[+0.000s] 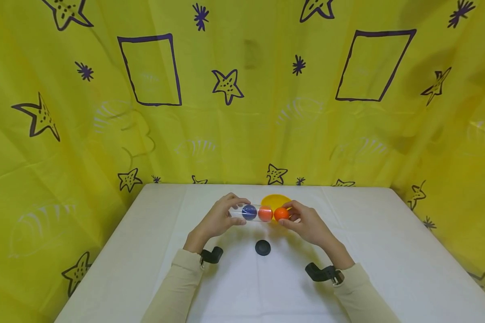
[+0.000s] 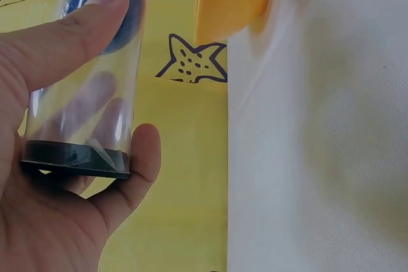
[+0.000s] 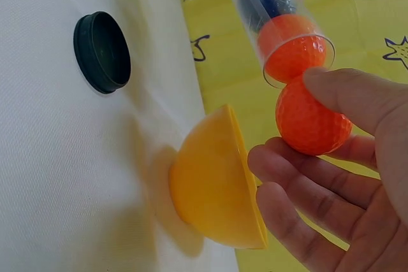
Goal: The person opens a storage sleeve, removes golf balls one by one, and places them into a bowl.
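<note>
My left hand (image 1: 222, 216) grips a clear plastic tube (image 2: 86, 109) around its capped end, thumb on one side and fingers behind. A dark cap closes that end in the left wrist view. Inside sit a blue ball (image 1: 249, 212) and, at the open mouth, an orange-red ball (image 3: 292, 48). Right outside the mouth, my right hand (image 1: 307, 220) pinches a second orange ball (image 3: 312, 118) between thumb and fingers. The tube lies roughly level above the table in the head view, its mouth toward the right hand.
A yellow bowl (image 3: 213, 186) stands on the white table (image 1: 117, 269), just behind the hands. A loose black cap (image 1: 262, 247) lies on the table nearer to me. Yellow patterned cloth (image 1: 242, 134) hangs behind and at both sides.
</note>
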Action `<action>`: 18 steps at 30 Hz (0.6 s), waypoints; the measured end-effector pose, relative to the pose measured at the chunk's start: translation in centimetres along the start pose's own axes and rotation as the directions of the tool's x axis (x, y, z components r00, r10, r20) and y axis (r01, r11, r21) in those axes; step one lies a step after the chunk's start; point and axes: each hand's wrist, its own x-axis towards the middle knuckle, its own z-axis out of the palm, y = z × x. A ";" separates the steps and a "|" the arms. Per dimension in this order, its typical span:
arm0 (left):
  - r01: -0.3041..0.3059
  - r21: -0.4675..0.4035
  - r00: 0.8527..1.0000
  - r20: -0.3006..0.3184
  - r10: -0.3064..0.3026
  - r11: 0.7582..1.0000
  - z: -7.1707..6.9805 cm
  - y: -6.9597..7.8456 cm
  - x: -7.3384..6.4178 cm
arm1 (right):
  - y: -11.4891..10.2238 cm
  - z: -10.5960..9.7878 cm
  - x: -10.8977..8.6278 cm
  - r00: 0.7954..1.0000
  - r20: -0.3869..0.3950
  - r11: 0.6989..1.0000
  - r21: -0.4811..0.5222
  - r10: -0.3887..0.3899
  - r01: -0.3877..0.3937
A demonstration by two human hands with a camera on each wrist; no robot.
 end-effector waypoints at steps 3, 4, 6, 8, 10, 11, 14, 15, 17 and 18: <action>0.005 0.001 1.000 0.000 -0.005 1.000 0.0 0.0 0.0 | -0.1 -0.1 0.0 1.000 -0.006 1.000 -0.002 0.009 -0.009; 0.006 -0.001 1.000 0.000 -0.006 1.000 0.0 0.0 0.0 | -0.1 -0.1 0.0 1.000 -0.006 1.000 -0.003 0.009 -0.009; 0.007 -0.002 1.000 0.001 -0.007 1.000 0.1 -0.1 0.0 | -0.2 -0.1 0.0 1.000 -0.007 1.000 -0.001 0.012 -0.012; 0.007 -0.006 1.000 0.002 -0.007 1.000 0.1 -0.1 0.0 | -0.3 -0.1 0.0 1.000 -0.005 1.000 0.001 0.013 -0.013; 0.006 -0.009 1.000 0.002 -0.006 1.000 0.1 -0.1 0.0 | -0.3 -0.1 0.0 1.000 -0.005 1.000 0.002 0.015 -0.015; 0.005 -0.009 1.000 0.002 -0.005 1.000 0.1 -0.2 0.0 | -0.3 -0.1 0.0 1.000 -0.008 1.000 0.003 0.016 -0.016; -0.002 -0.012 1.000 0.001 0.002 1.000 0.0 -0.2 0.0 | -0.3 -0.1 0.0 1.000 -0.019 1.000 0.001 0.018 -0.018; -0.003 -0.012 1.000 0.001 0.003 1.000 0.0 -0.3 0.0 | -0.3 -0.1 0.0 1.000 -0.021 1.000 0.001 0.016 -0.016; -0.011 -0.015 1.000 -0.003 0.011 1.000 0.0 -0.3 0.0 | -0.2 -0.2 0.0 1.000 -0.028 1.000 0.000 0.011 -0.011; -0.013 -0.018 1.000 -0.004 0.013 1.000 0.0 -0.3 0.0 | -0.2 -0.2 0.0 0.999 -0.032 1.000 -0.002 0.010 -0.010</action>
